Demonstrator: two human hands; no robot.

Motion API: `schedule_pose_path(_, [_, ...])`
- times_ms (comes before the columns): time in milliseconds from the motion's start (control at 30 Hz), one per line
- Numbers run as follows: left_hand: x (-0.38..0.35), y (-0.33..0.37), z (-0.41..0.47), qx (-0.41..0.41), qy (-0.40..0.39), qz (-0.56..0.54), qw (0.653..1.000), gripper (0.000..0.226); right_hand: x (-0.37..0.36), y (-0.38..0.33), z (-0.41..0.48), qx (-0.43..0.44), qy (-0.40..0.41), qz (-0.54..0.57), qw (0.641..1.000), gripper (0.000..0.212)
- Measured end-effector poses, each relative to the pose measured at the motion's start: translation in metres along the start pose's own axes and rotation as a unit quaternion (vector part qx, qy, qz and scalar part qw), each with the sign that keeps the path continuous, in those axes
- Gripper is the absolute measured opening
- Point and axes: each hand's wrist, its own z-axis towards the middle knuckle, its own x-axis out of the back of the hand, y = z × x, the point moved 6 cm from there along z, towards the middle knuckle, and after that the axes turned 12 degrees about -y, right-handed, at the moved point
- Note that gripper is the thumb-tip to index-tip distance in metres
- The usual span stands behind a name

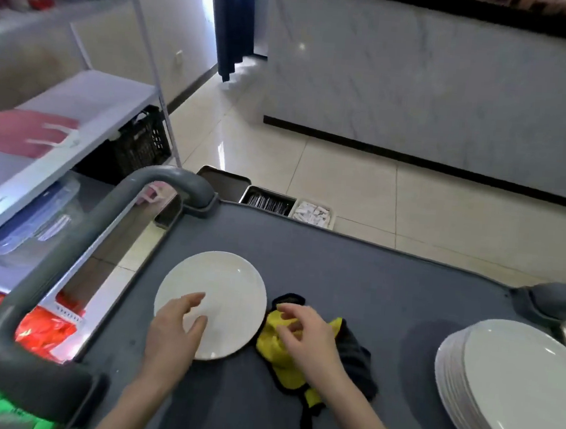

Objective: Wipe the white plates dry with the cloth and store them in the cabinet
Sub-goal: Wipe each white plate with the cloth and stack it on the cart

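Note:
One white plate (pixel 224 288) lies flat on the grey cart top (pixel 355 275). My left hand (pixel 175 331) hovers over the plate's near edge, fingers spread and loosely bent, holding nothing. Just right of the plate a yellow and black cloth (pixel 273 347) lies crumpled on the cart. My right hand (pixel 308 339) is over the cloth, fingers curved down onto it; a firm grip does not show. A tall stack of several white plates (pixel 515 395) stands at the cart's right edge.
The cart's grey handle (pixel 77 241) curves along the left. Beyond it stands a white shelf rack (pixel 77 121) with a black crate (pixel 141 140) underneath. Cutlery and sachet bins (pixel 285 206) hang off the far edge. Tiled floor and a marble counter (pixel 422 89) lie ahead.

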Motion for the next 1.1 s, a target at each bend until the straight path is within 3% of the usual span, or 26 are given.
schedule_pose_path(167, [0.029,-0.027,0.017,0.016,-0.010,0.068,0.998,0.046,-0.040,-0.008,0.031,-0.045,-0.004,-0.003,0.999,0.042])
schedule_pose_path(333, [0.039,-0.051,0.031,0.057,-0.054,0.045,0.996,0.063,-0.055,-0.003,0.049,-0.096,0.016,-0.024,0.995,0.052])
schedule_pose_path(600, [0.036,-0.060,0.044,0.077,-0.083,-0.006,0.994,0.064,-0.061,0.005,0.057,-0.133,0.021,-0.064,0.989,0.061])
schedule_pose_path(800, [0.037,-0.064,0.044,0.075,-0.081,-0.045,0.993,0.065,-0.060,0.007,0.054,-0.113,0.030,0.029,0.993,0.062])
schedule_pose_path(1100, [0.029,-0.046,0.026,0.048,-0.079,-0.208,0.974,0.058,-0.035,0.003,0.029,-0.039,0.083,0.191,0.977,0.064])
